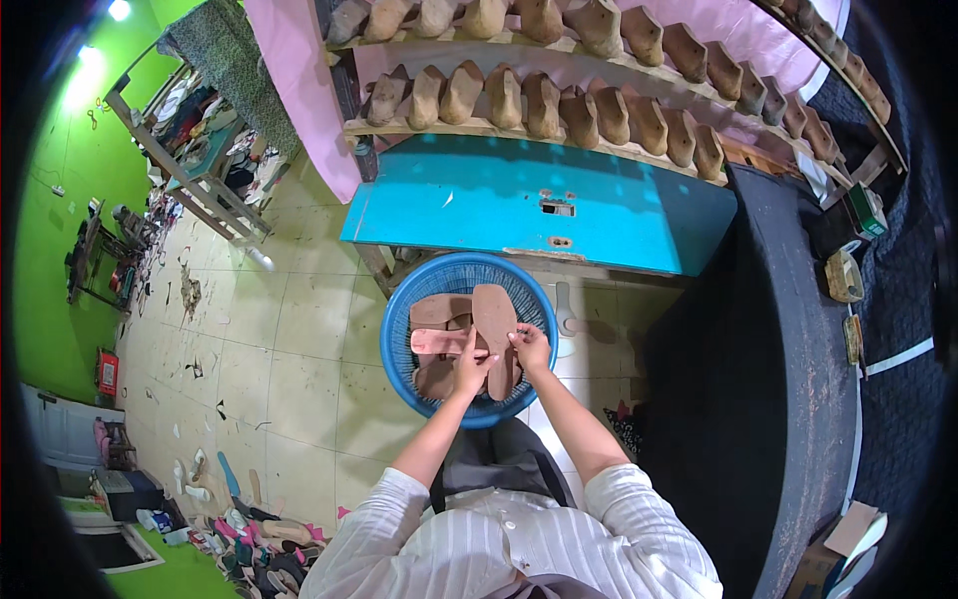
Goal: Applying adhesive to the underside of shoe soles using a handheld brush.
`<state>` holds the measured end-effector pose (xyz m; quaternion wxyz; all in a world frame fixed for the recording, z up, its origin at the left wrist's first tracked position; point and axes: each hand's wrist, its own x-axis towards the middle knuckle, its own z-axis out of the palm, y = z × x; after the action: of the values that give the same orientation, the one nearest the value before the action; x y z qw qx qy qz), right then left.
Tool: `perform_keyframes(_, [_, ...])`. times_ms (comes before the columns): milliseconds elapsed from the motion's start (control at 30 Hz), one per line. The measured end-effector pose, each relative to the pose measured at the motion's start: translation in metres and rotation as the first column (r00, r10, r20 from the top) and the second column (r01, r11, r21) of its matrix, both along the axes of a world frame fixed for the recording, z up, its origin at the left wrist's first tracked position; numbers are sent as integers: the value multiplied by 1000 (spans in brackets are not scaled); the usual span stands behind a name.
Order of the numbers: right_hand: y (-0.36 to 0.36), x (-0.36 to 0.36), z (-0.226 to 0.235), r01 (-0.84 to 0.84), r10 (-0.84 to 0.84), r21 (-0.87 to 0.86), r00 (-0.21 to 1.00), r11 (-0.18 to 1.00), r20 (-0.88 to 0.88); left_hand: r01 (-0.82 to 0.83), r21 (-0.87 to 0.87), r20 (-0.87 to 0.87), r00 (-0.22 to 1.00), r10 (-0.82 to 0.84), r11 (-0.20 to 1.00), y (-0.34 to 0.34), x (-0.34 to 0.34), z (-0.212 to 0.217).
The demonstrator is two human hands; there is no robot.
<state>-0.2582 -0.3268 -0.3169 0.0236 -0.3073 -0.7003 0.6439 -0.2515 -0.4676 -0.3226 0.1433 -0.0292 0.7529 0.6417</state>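
Observation:
Both my hands are over a round blue plastic basket [391, 344]. Between them is a flat brown shoe sole [493, 311], its wide end pointing away from me. My left hand [469, 371] grips the sole's left edge, fingers pressed together. The right edge is pinched by my right hand [532, 347]. Beside my left fingers a pinkish sole [435, 341] lies crosswise; whether that hand touches it I cannot tell. Several more brown soles, such as one at the upper left [439, 307], lie in the basket, partly hidden by my hands.
Beyond the basket stands a bright blue bench panel [479, 200], with wooden shoe lasts [504, 95] on shelves above it. A dark cloth-covered table [714, 399] is close on my right. Shoes and scraps [259, 539] are heaped at the lower left on the tiled floor [299, 329].

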Motion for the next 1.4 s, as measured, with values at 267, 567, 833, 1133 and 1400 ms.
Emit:
perform_keyframes(267, [10, -18, -59, 38, -48, 377, 999, 925, 17, 68, -271, -196, 973, -124, 960, 23, -20, -69])
perform_keyframes(567, [17, -22, -83, -52, 11, 488, 996, 871, 86, 152, -341, -111, 973, -200, 928, 31, -20, -53])
perform_keyframes(833, [14, 4, -45, -74, 198, 565, 967, 822, -162, 30, -341, -355, 922, -158, 940, 16, -7, -18])
perform_keyframes(1133, [6, 63, 135, 38, 261, 683, 908, 729, -329, -99, -249, -465, 885, -29, 963, -13, 26, 149])
perform_keyframes(1400, [-4, 124, 215, 192, 181, 721, 896, 665, -406, -13, -285, -643, 744, -181, 958, -32, 53, 210])
